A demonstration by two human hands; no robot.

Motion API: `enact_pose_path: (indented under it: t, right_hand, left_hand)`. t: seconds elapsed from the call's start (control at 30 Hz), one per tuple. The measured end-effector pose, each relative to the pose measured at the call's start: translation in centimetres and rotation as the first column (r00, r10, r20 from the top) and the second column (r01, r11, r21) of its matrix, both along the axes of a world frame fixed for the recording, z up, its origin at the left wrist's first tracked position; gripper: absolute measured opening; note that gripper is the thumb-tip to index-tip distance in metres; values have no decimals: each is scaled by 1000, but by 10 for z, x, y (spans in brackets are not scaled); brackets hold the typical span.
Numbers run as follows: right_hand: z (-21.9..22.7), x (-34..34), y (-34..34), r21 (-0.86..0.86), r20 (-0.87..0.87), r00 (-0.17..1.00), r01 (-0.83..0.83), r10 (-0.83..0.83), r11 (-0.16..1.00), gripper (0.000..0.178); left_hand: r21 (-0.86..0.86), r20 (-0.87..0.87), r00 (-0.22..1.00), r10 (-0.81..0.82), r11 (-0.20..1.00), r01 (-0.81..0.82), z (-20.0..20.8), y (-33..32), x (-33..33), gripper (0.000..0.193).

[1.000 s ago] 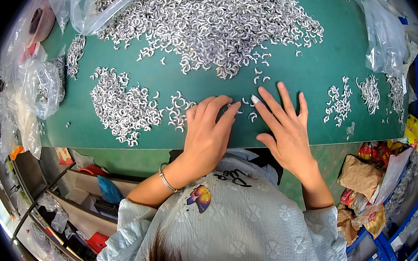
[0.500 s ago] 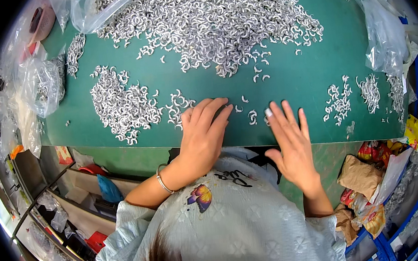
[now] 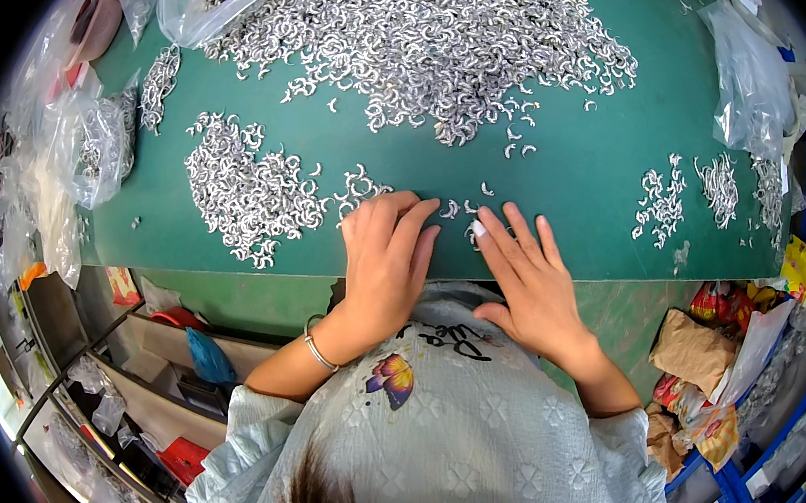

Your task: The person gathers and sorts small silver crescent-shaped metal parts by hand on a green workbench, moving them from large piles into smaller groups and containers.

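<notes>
Green tabletop (image 3: 598, 177) bears a large heap (image 3: 443, 47) of silvery curved pieces toward the far side and a smaller pile (image 3: 249, 193) to my left. My left hand (image 3: 380, 258) lies over the near edge, fingers curled; I cannot tell whether anything is gripped beneath. My right hand (image 3: 532, 283) is open, palm down, index fingertip near loose curved pieces (image 3: 450, 209) lying between both hands.

Brown paper bag (image 3: 692, 351), blue plastic bag (image 3: 209, 355), pink container (image 3: 100, 31)
</notes>
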State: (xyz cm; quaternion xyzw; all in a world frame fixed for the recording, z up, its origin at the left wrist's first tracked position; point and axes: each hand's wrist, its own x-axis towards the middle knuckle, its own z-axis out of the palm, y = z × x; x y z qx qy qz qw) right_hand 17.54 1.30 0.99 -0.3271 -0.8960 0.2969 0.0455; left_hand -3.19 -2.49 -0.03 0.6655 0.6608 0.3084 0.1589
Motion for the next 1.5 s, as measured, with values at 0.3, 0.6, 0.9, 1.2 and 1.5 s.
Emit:
enact_pose_path:
  t: [0.3, 0.6, 0.9, 1.2, 1.5]
  right_hand:
    - [1, -10, 23, 118, 36, 999, -20, 16, 993, 72]
    - [6, -2, 28, 130, 8, 997, 71, -73, 989, 67]
    - [10, 8, 23, 120, -10, 994, 109, -108, 987, 62]
    - [11, 20, 21, 84, 84, 993, 80, -87, 993, 70]
    - [3, 14, -8, 61, 201, 978, 39, -50, 997, 82]
  left_hand:
    - [18, -17, 1000, -17, 1000, 17, -2, 5, 5, 29]
    - [56, -22, 999, 24, 998, -23, -4, 18, 3, 24]
    - [17, 47, 996, -71, 997, 70, 0, 0, 7, 28]
    - [33, 119, 979, -168, 986, 165, 0, 1, 10, 34]
    - [33, 96, 981, -171, 985, 169, -2, -3, 5, 39]
